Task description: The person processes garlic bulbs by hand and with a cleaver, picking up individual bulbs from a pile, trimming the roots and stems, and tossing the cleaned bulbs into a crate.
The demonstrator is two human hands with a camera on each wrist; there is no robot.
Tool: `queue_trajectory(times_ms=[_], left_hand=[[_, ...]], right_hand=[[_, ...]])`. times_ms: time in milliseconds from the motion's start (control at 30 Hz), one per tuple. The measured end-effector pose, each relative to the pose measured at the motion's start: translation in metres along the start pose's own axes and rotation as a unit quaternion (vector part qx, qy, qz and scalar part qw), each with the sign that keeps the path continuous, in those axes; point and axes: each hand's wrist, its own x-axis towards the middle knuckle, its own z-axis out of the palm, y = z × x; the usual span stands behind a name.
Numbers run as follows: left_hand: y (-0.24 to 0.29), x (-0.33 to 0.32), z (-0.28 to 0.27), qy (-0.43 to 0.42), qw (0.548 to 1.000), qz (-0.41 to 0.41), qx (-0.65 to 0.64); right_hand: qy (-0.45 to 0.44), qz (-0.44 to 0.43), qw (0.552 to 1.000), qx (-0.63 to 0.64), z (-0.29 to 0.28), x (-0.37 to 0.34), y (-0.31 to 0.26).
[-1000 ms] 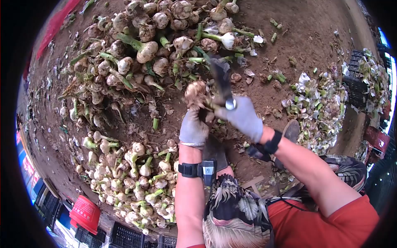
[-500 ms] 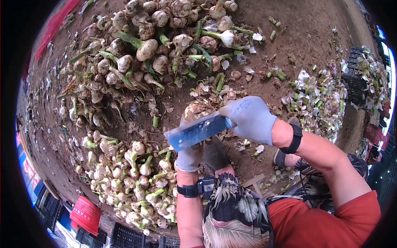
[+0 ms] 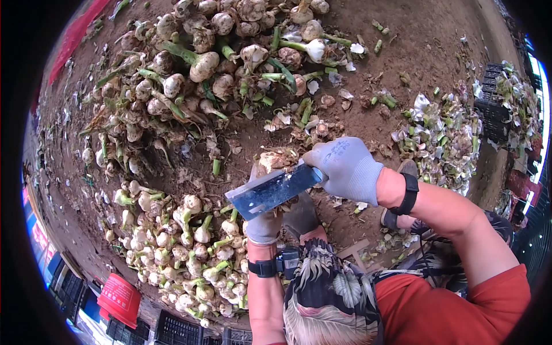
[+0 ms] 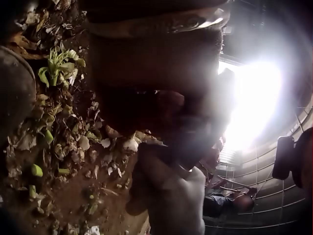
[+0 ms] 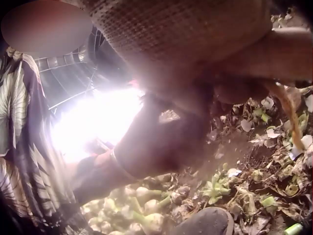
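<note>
In the head view my gloved left hand (image 3: 263,227) holds a garlic bulb (image 3: 277,160) whose upper side shows a pale patch among brown, dry roots. My gloved right hand (image 3: 347,168) grips a knife with a broad rectangular blade (image 3: 275,191). That blade lies slanted across the near side of the bulb and hides much of the left hand's fingers. In the left wrist view the right hand's glove (image 4: 178,198) shows below the dark left hand. The right wrist view has the left hand (image 5: 156,142) in shadow, close under the right glove (image 5: 181,39).
Untrimmed garlic (image 3: 204,68) with stems is heaped ahead and left. Trimmed bulbs (image 3: 195,259) lie in a pile at near left. Peelings (image 3: 445,144) are heaped at right by a black crate (image 3: 493,106). A red bucket (image 3: 119,300) and more crates (image 3: 177,329) stand at lower left.
The knife has swung from pointing away to lying across the bulb, and the right hand has turned over. Since half a second ago the blade has dropped slightly and the bulb's top shows paler.
</note>
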Motion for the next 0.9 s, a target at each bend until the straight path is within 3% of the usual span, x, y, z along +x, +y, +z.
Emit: queue_trajectory(times_ms=[133,200,300,333,367,400,433,467,500,533,567,600,633,667,700,733,767,800,833,900], left_hand=[[-0.002,-0.006,0.001,0.071,0.991,0.050,0.104],[0.020,-0.007,0.002,-0.028,0.999,-0.028,0.036],[0.026,-0.010,0.013,-0.005,1.000,0.019,-0.001],[0.026,-0.008,-0.003,-0.057,0.956,0.045,0.284],[0.028,-0.008,-0.001,-0.057,0.956,0.044,0.285],[0.031,-0.007,0.003,-0.036,0.993,0.007,0.113],[0.036,-0.007,0.009,-0.016,0.997,-0.029,-0.064],[0.051,-0.009,0.014,-0.082,0.938,0.018,0.337],[0.033,-0.015,0.006,-0.050,0.993,0.003,0.110],[0.025,-0.016,-0.010,-0.096,0.897,0.138,0.409],[0.033,-0.014,-0.009,-0.131,0.695,0.256,0.660],[0.037,-0.014,-0.003,-0.129,0.694,0.256,0.660],[0.041,-0.010,0.006,-0.077,0.920,0.097,0.371],[0.047,-0.006,0.019,-0.013,0.997,-0.079,0.022],[0.047,-0.005,0.026,-0.014,0.996,-0.079,0.023],[0.048,-0.004,0.032,-0.024,0.974,0.011,0.224],[0.047,-0.003,0.037,-0.032,0.904,0.103,0.414],[0.042,0.000,0.042,-0.033,0.880,0.190,0.435],[0.044,0.002,0.044,-0.033,0.879,0.191,0.436],[0.050,0.002,0.047,-0.107,0.715,0.285,0.629]], right_hand=[[0.023,-0.037,0.999,0.023,0.005,-0.001,0.005],[-0.005,-0.024,1.000,0.017,0.003,0.000,0.007],[-0.010,-0.023,1.000,0.019,0.006,-0.001,0.008],[0.010,-0.036,0.999,0.029,0.009,-0.004,0.007],[0.010,-0.036,0.999,0.031,0.012,-0.005,0.010],[0.001,-0.013,1.000,0.019,0.013,-0.006,0.017],[-0.006,0.009,1.000,0.006,0.012,-0.004,0.023],[-0.019,0.114,0.993,-0.002,0.012,-0.003,0.026],[-0.034,0.153,0.987,-0.030,0.011,-0.004,0.041],[-0.006,0.156,0.988,-0.020,0.019,-0.010,0.046],[0.022,0.157,0.987,-0.012,0.019,-0.010,0.044],[0.022,0.156,0.987,-0.012,0.020,-0.010,0.040],[0.017,0.185,0.982,0.032,0.021,-0.011,0.036],[0.011,0.215,0.973,0.078,0.019,-0.009,0.030],[0.012,0.216,0.973,0.078,0.016,-0.007,0.024],[-0.021,0.189,0.977,0.097,0.013,-0.005,0.018],[-0.053,0.160,0.979,0.116,0.010,-0.001,0.013],[-0.059,0.119,0.987,0.086,0.009,0.004,0.008],[-0.057,0.118,0.988,0.086,0.006,0.007,0.003],[-0.124,0.079,0.985,0.090,-0.001,0.013,-0.006]])
